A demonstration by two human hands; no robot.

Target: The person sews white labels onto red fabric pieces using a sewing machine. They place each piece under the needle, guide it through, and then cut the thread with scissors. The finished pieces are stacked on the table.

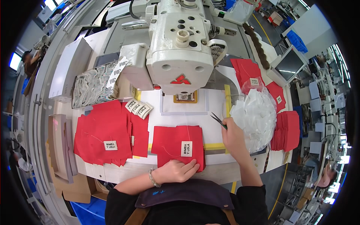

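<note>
My left hand (pixel 176 171) lies at the lower edge of a red fabric piece (pixel 167 138), its fingers bent together over the edge. A white label (pixel 186 149) with dark print sits on that piece, and a loose pale thread trails from it. To the right, my right hand (pixel 234 138) is closed on dark tweezers (pixel 218 120), whose two points are apart and face up and left, away from the fabric. A pile of labelled red fabric pieces (pixel 101 127) lies to the left, with a small fan of white labels (pixel 138 108) on its upper right part.
The white sewing machine head (pixel 180 56) stands over a clear plate (pixel 168 107) ahead. A box of folded label strips (pixel 93 86) is at the left. A bag of white scraps (pixel 255 116) and a red fabric stack (pixel 288 131) lie right. A screen (pixel 288 65) stands beyond.
</note>
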